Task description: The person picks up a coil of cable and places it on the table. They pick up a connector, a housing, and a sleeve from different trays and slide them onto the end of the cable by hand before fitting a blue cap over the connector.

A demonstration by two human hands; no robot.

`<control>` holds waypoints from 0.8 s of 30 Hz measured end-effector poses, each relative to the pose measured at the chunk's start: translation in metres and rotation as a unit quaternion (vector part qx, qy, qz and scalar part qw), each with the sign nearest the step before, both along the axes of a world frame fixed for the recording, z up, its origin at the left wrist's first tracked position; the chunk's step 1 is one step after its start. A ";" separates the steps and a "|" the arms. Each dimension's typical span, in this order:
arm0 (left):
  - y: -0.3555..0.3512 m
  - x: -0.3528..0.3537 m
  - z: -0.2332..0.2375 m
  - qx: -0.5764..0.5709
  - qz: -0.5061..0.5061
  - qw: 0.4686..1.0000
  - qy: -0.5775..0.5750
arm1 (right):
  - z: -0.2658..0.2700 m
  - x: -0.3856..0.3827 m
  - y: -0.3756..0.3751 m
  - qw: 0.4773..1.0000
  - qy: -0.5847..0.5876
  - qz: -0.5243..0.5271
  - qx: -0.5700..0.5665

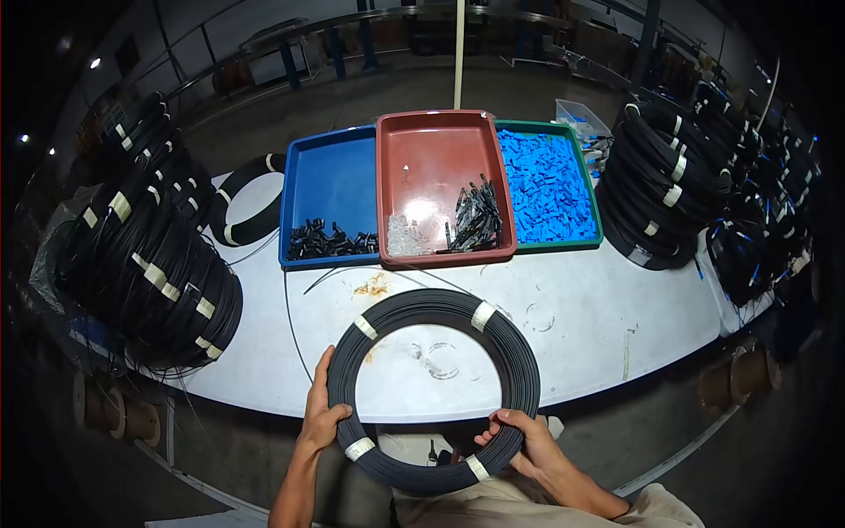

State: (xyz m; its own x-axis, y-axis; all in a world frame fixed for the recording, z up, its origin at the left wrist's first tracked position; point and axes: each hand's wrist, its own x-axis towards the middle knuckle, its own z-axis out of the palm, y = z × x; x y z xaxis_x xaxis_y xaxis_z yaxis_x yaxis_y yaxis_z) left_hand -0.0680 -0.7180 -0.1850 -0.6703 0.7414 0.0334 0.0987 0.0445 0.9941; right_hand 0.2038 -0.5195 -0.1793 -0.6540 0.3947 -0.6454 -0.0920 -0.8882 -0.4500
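Observation:
A coil of black cable (519, 352), bound with several bands of pale tape, is held in front of me at the near edge of the white table (616, 326). My left hand (324, 409) grips its left side, thumb over the inner edge and fingers along the outside. On the lower right, my right hand (525, 436) wraps round the coil with its fingers curled through the ring. The coil's far part overlaps the tabletop, and its near part hangs over my lap. A loose cable end runs across the table behind it.
Behind the coil stand a blue tray (330, 185) with black pieces, a red tray (431, 145) with clear and dark small parts, and a green tray (601, 231) of blue pieces. Stacked cable coils rise at left (150, 264) and right (660, 185). Another coil (220, 198) lies back left.

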 end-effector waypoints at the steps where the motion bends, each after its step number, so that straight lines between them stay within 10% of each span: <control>1: 0.002 0.000 -0.004 -0.023 -0.011 1.000 -0.013 | -0.003 0.004 0.000 1.000 -0.003 -0.001 0.001; 15: 0.046 -0.041 0.009 -0.187 -0.036 0.942 0.276 | -0.031 0.019 0.029 0.960 -0.050 0.263 0.080; 19: 0.047 -0.038 0.018 -0.192 0.094 0.910 0.355 | -0.030 0.022 0.053 0.833 -0.095 0.445 0.316; 21: 0.043 -0.037 0.016 -0.183 0.151 0.886 0.398 | -0.014 0.016 0.074 0.639 -0.141 0.631 0.417; 24: 0.029 -0.046 0.005 -0.194 0.335 0.836 0.389 | 0.038 0.017 0.096 0.646 -0.147 0.635 0.398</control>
State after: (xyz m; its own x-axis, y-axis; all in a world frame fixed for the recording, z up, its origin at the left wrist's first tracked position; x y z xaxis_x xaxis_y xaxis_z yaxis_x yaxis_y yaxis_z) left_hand -0.1139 -0.6895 -0.1801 -0.8264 0.2648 0.4969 0.5330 0.6524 0.5387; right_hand 0.2208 -0.4239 -0.1414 -0.6719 -0.0562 -0.7385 0.6764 0.3597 -0.6427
